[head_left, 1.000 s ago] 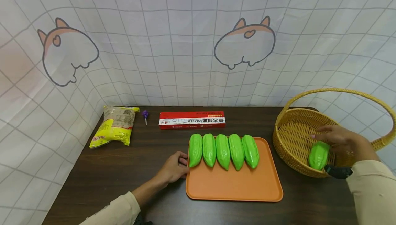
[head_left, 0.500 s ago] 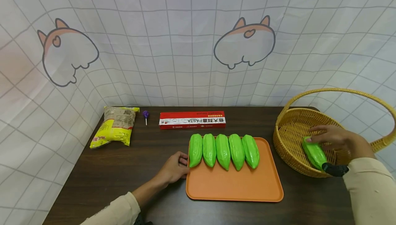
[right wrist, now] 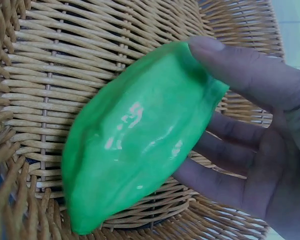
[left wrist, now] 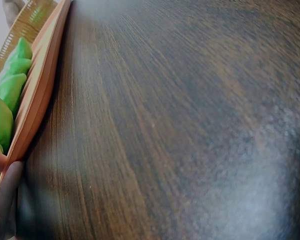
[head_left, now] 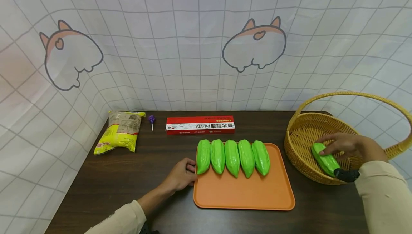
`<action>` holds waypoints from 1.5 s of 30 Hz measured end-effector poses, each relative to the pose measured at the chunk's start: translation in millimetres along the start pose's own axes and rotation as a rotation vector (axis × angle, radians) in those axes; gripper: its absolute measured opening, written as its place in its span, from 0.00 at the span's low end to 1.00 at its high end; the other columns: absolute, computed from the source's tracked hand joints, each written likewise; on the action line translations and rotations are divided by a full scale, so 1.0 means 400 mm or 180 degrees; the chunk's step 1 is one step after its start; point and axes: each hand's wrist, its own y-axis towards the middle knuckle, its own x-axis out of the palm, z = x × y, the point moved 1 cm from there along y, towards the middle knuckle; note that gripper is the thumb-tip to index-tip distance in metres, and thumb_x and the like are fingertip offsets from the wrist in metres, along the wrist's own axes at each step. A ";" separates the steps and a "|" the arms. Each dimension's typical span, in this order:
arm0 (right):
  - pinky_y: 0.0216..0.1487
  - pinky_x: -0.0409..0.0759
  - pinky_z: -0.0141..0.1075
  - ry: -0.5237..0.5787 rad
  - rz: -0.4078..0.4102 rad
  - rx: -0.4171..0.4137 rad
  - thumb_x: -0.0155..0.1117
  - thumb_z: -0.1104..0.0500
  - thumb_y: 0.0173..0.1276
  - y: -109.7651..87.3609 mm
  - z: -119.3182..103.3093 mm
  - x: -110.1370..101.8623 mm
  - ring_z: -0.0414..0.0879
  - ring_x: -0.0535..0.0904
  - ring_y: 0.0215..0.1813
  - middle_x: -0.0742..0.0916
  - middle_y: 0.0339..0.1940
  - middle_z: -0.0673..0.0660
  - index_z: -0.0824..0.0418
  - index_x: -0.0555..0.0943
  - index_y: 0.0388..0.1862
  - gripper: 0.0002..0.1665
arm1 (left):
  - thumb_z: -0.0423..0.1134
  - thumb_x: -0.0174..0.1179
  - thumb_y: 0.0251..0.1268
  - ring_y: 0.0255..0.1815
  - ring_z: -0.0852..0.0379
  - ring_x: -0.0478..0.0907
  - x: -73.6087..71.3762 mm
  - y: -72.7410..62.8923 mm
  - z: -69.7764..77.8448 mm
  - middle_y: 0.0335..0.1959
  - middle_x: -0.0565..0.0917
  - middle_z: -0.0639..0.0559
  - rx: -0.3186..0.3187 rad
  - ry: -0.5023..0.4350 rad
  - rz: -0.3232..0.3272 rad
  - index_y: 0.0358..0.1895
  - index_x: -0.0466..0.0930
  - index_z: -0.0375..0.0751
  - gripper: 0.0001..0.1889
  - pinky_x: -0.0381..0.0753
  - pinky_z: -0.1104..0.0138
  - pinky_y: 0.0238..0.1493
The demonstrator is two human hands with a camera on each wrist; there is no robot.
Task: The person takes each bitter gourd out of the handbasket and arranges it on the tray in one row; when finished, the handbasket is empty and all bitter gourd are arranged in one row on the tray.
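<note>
In the basket (head_left: 297, 155), my right hand (head_left: 346, 146) grips a glossy green ridged fruit (right wrist: 135, 135) by one blunt end. The thumb lies over that end and the fingers curl underneath, while the pointed end slants down toward the wicker wall. My left hand (head_left: 180, 176) holds the left rim of an orange tray (head_left: 244, 194), thumb and a finger pinching its edge in the left wrist view. Several matching green fruits (head_left: 231, 158) lie side by side along the tray's far half, pointed ends toward me.
The basket's tall arched handle (head_left: 354, 94) rises over the right forearm. Behind the tray lies a red and white pasta box (head_left: 200, 125). A purple lollipop (head_left: 152, 119) and a yellow bag (head_left: 122, 131) are at the back left. A white curtain (head_left: 199, 48) hangs behind the table.
My right hand has taken hold of the green fruit in the basket and turned it, its far end now tipped to the left. The left hand and tray stay put.
</note>
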 end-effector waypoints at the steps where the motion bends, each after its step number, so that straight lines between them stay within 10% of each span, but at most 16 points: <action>1: 0.53 0.86 0.50 0.0004 0.0007 0.0015 0.68 0.54 0.69 0.000 0.000 0.001 0.50 0.82 0.52 0.79 0.59 0.66 0.73 0.55 0.77 0.49 | 0.26 0.65 0.52 0.33 0.56 0.81 0.000 -0.001 0.001 0.44 0.78 0.40 -0.0002 0.0004 0.0001 0.58 0.71 0.28 0.27 0.89 0.62 0.32; 21: 0.52 0.87 0.50 0.0195 0.0044 -0.0160 0.63 0.56 0.73 -0.010 0.006 -0.008 0.52 0.84 0.47 0.82 0.51 0.64 0.75 0.50 0.78 0.47 | 0.25 0.65 0.52 0.33 0.56 0.81 -0.003 -0.001 -0.003 0.43 0.78 0.38 0.0072 -0.0006 0.0019 0.58 0.71 0.27 0.27 0.89 0.62 0.32; 29: 0.58 0.84 0.54 -0.0029 0.0261 -0.0325 0.60 0.51 0.75 -0.022 0.004 -0.015 0.53 0.83 0.53 0.65 0.68 0.82 0.77 0.46 0.78 0.50 | 0.26 0.65 0.51 0.33 0.56 0.81 -0.002 -0.001 -0.004 0.44 0.78 0.39 0.0056 0.0005 0.0018 0.58 0.71 0.27 0.27 0.89 0.62 0.32; 45: 0.56 0.84 0.55 -0.0338 0.0811 -0.0539 0.52 0.44 0.79 -0.049 -0.001 -0.010 0.73 0.76 0.62 0.58 0.71 0.86 0.75 0.45 0.79 0.49 | 0.26 0.65 0.52 0.33 0.56 0.81 -0.002 0.001 -0.004 0.43 0.78 0.39 0.0054 -0.0033 0.0022 0.58 0.71 0.27 0.27 0.89 0.62 0.32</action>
